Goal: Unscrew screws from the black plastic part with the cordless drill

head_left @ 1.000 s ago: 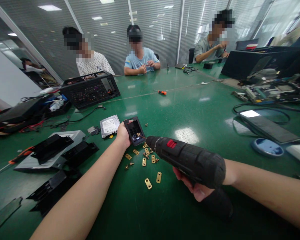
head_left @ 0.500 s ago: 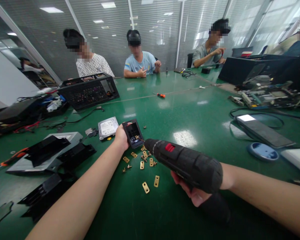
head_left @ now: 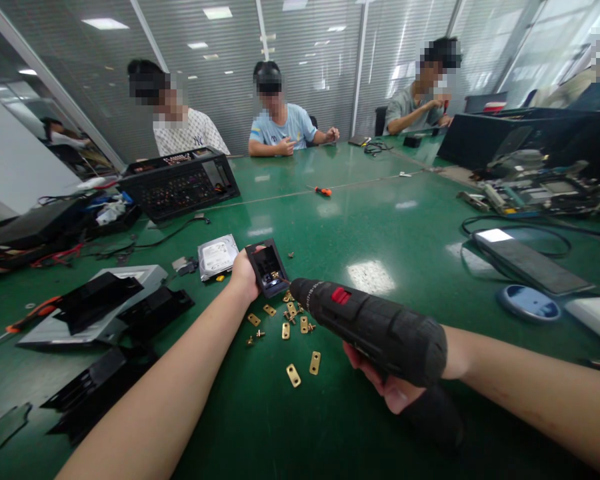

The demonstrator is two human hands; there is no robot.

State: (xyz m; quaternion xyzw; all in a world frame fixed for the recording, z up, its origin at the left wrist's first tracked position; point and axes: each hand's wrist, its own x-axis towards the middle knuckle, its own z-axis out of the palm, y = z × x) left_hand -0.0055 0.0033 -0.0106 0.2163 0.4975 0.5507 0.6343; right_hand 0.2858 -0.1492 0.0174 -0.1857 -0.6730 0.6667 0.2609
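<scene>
My left hand [head_left: 245, 277] is closed round the side of a small black open-fronted box [head_left: 283, 257], tilted toward me, with some small shiny metal parts inside. My right hand [head_left: 380, 383] grips a black cordless drill [head_left: 375, 327] with a red switch on top. Its chuck points left into the box's opening; the tip of the bit is too small to make out. Below the box, several brass plates [head_left: 293, 375] with two holes each lie on the green table, among small brass screws [head_left: 260, 334].
A hard drive [head_left: 217, 257] lies just left of my left hand. Black plastic brackets [head_left: 97, 380] and an orange-handled screwdriver [head_left: 40, 313] are farther left. Across the table stand a black computer case [head_left: 180, 187] and another screwdriver [head_left: 323, 191]. Circuit boards [head_left: 535, 187] and a blue round object [head_left: 529, 304] are right. Several people sit opposite.
My hands, the box and the drill hold nearly the same place; the whole view shifts very slightly. Across the table, the middle person's hand has moved outward and down toward the tabletop.
</scene>
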